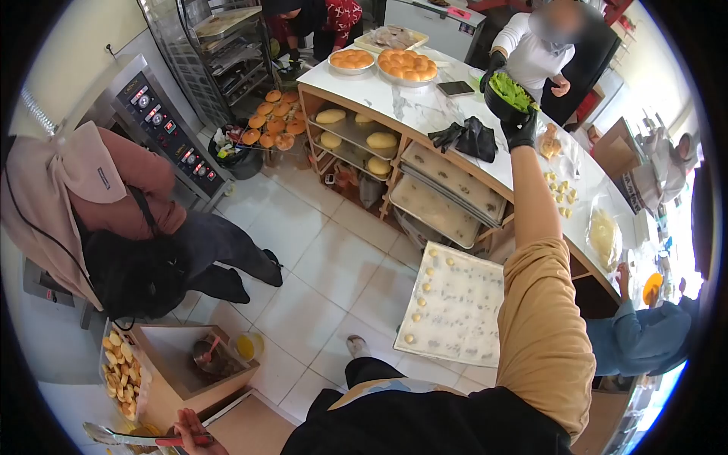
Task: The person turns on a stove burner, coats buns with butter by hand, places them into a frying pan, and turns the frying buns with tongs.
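Observation:
My right hand (521, 132), in a black glove, is stretched far forward over the counter and closed on the near rim of a black bowl (502, 108). Green lettuce leaves (513, 91) fill the bowl. A co-worker's black-gloved hand (495, 64) is at the bowl's far left side. At the lower left, my bare left hand (195, 434) is closed around the red handle of what looks like metal tongs (129, 437), tip pointing left. Beside this hand are a cardboard box (178, 379) and a tub of cut bread pieces (121, 368).
The white counter (364, 95) carries pans of round buns (407, 65), a phone (455, 89) and a black bag (478, 140). A baking tray (455, 303) with small dough pieces juts out below. A person (144, 182) stands left by the oven (163, 121); another sleeve (644, 341) is right.

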### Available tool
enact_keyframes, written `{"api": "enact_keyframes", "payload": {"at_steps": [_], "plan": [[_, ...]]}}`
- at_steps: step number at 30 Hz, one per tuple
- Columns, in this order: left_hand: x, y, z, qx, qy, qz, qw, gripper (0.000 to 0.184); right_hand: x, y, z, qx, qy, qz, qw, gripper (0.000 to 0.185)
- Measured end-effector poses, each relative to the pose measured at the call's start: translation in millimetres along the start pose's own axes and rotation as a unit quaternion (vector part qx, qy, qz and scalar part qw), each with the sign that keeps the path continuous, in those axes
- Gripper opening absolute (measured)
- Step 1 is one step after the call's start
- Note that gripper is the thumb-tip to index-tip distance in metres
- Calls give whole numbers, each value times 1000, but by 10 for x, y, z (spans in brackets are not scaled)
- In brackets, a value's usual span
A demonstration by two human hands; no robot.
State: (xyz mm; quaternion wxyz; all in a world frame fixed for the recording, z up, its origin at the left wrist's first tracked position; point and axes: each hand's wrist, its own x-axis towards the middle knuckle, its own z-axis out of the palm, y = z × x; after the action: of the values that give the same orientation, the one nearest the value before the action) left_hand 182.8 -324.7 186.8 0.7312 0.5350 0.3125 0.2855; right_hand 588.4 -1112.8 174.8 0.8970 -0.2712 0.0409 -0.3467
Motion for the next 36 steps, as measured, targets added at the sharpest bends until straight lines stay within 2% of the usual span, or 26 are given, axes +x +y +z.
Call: {"api": "enact_keyframes", "payload": {"at_steps": [3,7,10,13,16,17,19,21,22,24,25,26,27,28,29,30,31,32,33,34,35,36], "plan": [[-19,-3,111,6,-20,25,999,42,14,27,25,-7,11,4,1000,37],[99,-88,-23,7,-6,-1,1000,41,-82,52,176,-10,32,-5,999,34],[97,-101,23,-2,16,-6,1000,40,1,63,152,-1,-1,-15,1000,36],[29,-61,172,4,41,11,999,40,129,43,133,-31,67,1,997,38],[39,-43,115,4,34,9,999,40,310,32,158,-95,56,8,994,42],[60,-40,85,-1,30,6,1000,40,462,45,88,-226,-27,-97,969,45],[56,-36,17,-10,20,3,1000,39,541,82,159,-288,-38,-116,950,48],[64,-25,-16,-18,4,4,1000,39,379,-57,559,-155,107,54,981,48],[70,-20,-7,-22,-12,22,999,39,165,48,701,-158,109,-18,981,53],[26,-76,-56,-33,-24,68,997,42,-118,355,509,-190,-127,-73,971,49],[70,-199,-294,-85,25,46,995,17,-578,524,604,-302,-216,-37,928,43],[23,-176,-246,-84,23,49,995,15,-1184,755,959,-227,-67,116,965,34],[-43,-178,-210,-106,29,51,993,13,-1357,1136,591,-379,-223,138,888,31],[-31,-205,-254,-119,9,45,992,12,-1565,1501,271,-495,-379,106,775,29],[-74,-140,-200,-91,45,36,994,12,-1929,1830,90,-350,-418,286,788,30],[-117,-196,-227,-111,56,47,991,14,-2774,1897,416,-554,-448,236,661,30],[-179,-159,-236,-93,47,30,994,13,-3104,2372,45,-515,-561,298,576,28],[-226,-239,-291,-61,82,22,995,15,-3875,2331,469,-532,-621,271,508,22],[-292,-215,-313,-38,69,25,997,18,-4384,2593,267,-460,-631,350,518,17],[-338,-351,-502,6,67,-31,997,21,-4963,2594,548,-450,-608,430,492,15],[-467,-287,-572,2,63,-60,996,20,-5462,2590,815,-459,-618,449,454,9],[-540,-233,-618,-1,51,-90,995,19,-5865,2558,1145,-473,-657,422,407,12]]}}
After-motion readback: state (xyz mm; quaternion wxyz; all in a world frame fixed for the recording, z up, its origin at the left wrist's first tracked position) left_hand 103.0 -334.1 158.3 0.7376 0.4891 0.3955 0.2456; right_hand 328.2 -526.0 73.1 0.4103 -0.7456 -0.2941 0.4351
